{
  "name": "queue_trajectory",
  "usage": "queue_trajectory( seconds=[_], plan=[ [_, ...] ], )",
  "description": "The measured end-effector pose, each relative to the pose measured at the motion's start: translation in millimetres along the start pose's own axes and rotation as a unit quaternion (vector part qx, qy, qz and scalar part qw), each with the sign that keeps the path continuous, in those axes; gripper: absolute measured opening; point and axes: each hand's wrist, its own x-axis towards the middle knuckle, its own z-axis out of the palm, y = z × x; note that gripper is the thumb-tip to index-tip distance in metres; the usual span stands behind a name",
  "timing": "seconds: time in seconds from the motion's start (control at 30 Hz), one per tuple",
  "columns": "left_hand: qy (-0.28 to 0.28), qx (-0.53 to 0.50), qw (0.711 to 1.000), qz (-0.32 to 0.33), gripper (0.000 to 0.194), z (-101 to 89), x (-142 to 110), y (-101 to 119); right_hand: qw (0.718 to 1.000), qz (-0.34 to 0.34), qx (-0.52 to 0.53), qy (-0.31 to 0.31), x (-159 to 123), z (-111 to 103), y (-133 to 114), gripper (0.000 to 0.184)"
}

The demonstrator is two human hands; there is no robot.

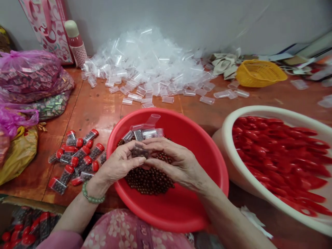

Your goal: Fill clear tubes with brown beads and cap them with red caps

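Observation:
Over a red basin (199,135), my left hand (116,162) grips a small clear plastic tube (139,151) with dark round balls showing inside. At the tube's other end my right hand (176,159) is closed, fingers and thumb pressed round it and hiding part of it. Loose dark brown balls (149,181) lie in the basin below both hands. Several clear tubes (153,133) rest just behind my fingers, at least one looking filled. Left of the basin lies a group of filled tubes (83,162) with red caps.
A large heap of clear tubes (153,65) covers the back of the table. At right stands a white tub (228,138) of red plastic pieces (282,162). A yellow basket (260,74), a bottle (76,45) and stuffed bags (28,74) stand farther back. Capped tubes fill a box (26,224) at lower left.

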Motion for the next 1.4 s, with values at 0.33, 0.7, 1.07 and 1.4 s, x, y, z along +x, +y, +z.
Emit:
queue_trajectory(
  seconds=[0.33, 0.7, 1.07, 1.4],
  plan=[
    [-0.056, -0.124, 0.989, -0.058, 0.033, -8.5, 4.6, 0.6, 0.978, 0.138, 0.141, -0.066, 10.3, -12.0, 1.0, 0.024],
    [-0.095, -0.134, 0.982, -0.091, 0.033, -10.9, 3.8, 0.1, 0.920, 0.193, 0.231, -0.252, 28.8, -28.9, 10.8, 0.016],
    [-0.100, -0.091, 0.986, -0.098, 0.032, -7.2, 2.5, 2.9, 0.893, 0.191, 0.264, -0.310, 32.2, -28.1, 7.6, 0.019],
    [-0.053, -0.143, 0.985, -0.082, 0.041, -11.3, 8.0, 3.8, 0.942, 0.201, 0.201, -0.178, 8.2, -40.5, 3.6, 0.046]
  ],
)
